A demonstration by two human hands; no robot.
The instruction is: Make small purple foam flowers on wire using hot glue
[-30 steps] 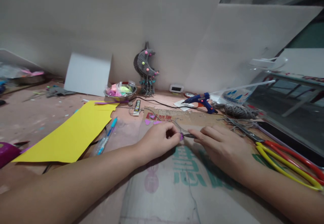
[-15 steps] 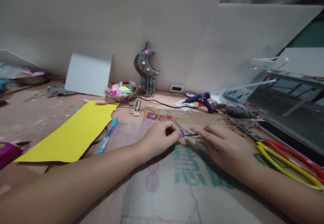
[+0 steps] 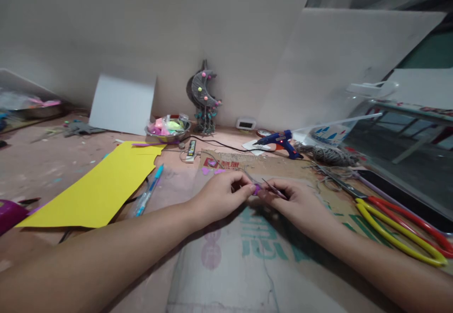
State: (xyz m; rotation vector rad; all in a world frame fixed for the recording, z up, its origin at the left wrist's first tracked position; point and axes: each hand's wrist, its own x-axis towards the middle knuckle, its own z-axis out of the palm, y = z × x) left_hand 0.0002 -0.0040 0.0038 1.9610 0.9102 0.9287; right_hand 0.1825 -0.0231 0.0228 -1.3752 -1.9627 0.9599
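Over the cardboard sheet (image 3: 226,280), my left hand (image 3: 222,193) is closed in a pinch on a small purple piece (image 3: 256,189). The fingertips of my right hand (image 3: 297,202) meet the same piece from the other side. A thin dark pointed tool (image 3: 272,188) lies in my right hand, its tip slanting up and to the left; its kind does not show clearly. A grey cord (image 3: 250,176) runs just behind the fingers. Purple cut-outs (image 3: 206,171) lie on the cardboard behind my left hand.
Yellow card (image 3: 102,185) and a blue pen (image 3: 150,190) lie left. Behind are a bowl of coloured packets (image 3: 168,129), a moon ornament (image 3: 203,89) and a blue glue gun (image 3: 279,141). Scissors with red and yellow handles (image 3: 399,230), a phone (image 3: 399,195) and grey yarn (image 3: 329,155) are right.
My right hand has moved left and its fingertips now touch the purple piece. The dark tool has swung from pointing left at the piece to pointing up-left. My left hand keeps its pinch.
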